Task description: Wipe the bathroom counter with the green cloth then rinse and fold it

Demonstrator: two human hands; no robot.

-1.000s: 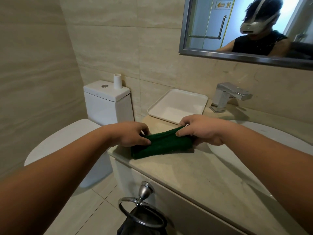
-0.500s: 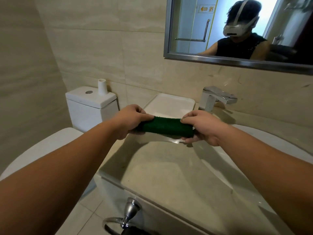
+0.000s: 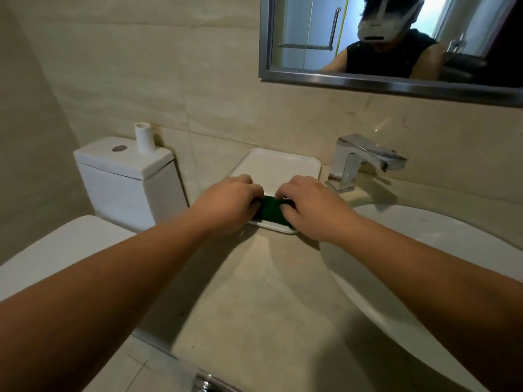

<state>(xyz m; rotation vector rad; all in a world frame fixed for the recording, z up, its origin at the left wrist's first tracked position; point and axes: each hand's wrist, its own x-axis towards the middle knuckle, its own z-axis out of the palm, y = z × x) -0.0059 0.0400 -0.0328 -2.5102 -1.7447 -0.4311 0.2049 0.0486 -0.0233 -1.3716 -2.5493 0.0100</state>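
Note:
The green cloth [image 3: 271,211], folded into a small dark bundle, rests on the near part of the white tray [image 3: 278,165] at the back of the beige counter [image 3: 254,301]. My left hand [image 3: 226,203] grips its left end. My right hand [image 3: 310,207] grips its right end. Only a narrow strip of cloth shows between the two hands; the rest is hidden under my fingers.
A chrome faucet [image 3: 365,159] stands right of the tray, over the white basin [image 3: 418,250]. The toilet tank [image 3: 124,176] with a white tube [image 3: 145,137] on it sits left of the counter. A mirror [image 3: 396,43] hangs above.
Both hands have carried the folded cloth from the counter's front away from me and onto the tray, and have drawn closer together over it.

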